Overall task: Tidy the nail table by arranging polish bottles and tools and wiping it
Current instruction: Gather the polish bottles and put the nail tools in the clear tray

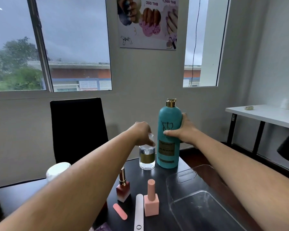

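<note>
Teal bottle [169,130] with gold cap, pink polish bottle [151,200], dark red polish bottle [123,189], black table [23,195]

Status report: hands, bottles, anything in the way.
Right hand gripping teal bottle. Left hand on clear bottle, grip unclear. Both upright on table. Clear tray under right forearm.

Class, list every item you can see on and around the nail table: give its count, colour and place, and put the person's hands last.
Large bottle: 1, teal, gold cap, table's far edge
Clear bottle: 1, gold band, left of teal bottle
Polish bottle: 1, dark red, centre
Polish bottle: 1, pink, centre
Nail file: 1, white, near edge
Small file: 1, pink, left of white file
Clear tray: 1, right
Chair: 1, black, behind table
Left hand: on clear bottle's top
Right hand: gripping teal bottle
</note>
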Demonstrator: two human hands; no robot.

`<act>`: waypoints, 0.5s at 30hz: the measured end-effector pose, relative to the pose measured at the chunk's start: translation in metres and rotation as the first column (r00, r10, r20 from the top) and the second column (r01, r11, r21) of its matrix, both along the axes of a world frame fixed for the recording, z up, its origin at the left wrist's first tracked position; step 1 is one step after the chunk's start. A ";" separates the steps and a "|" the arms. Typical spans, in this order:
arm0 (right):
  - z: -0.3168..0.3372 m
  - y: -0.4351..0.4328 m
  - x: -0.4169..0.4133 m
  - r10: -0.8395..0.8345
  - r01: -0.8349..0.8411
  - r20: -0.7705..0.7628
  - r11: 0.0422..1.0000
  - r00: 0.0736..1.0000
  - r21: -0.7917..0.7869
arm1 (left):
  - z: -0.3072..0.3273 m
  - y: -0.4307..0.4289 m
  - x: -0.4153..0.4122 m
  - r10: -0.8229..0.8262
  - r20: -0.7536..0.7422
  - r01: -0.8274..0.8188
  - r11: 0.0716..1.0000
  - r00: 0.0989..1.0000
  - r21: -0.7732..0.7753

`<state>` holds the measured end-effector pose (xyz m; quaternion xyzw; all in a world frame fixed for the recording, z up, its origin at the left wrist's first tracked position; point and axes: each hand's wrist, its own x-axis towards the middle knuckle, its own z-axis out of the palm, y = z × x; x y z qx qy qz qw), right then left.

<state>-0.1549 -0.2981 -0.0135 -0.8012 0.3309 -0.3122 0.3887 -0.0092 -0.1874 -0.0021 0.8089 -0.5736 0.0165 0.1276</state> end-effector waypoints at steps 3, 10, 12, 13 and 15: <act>0.004 0.005 -0.007 0.027 -0.026 -0.036 0.999 0.999 0.026 | 0.005 0.009 0.000 0.001 0.012 -0.001 0.999 1.000 0.042; 0.021 0.052 -0.033 -0.165 0.194 0.110 0.917 0.980 -0.350 | 0.035 0.079 0.016 0.048 0.031 -0.048 0.999 0.998 -0.002; 0.023 0.075 -0.034 -0.084 0.105 0.068 0.897 0.994 -0.430 | 0.038 0.107 0.022 0.063 0.026 -0.064 0.998 0.998 0.006; 0.024 0.087 -0.034 -0.037 0.038 0.011 0.894 0.999 -0.446 | 0.039 0.122 0.025 0.076 0.022 -0.076 0.997 0.997 0.010; 0.025 0.109 -0.031 0.074 -0.131 -0.147 0.894 0.986 -0.428 | 0.038 0.148 0.030 0.115 0.011 -0.115 0.993 0.993 0.036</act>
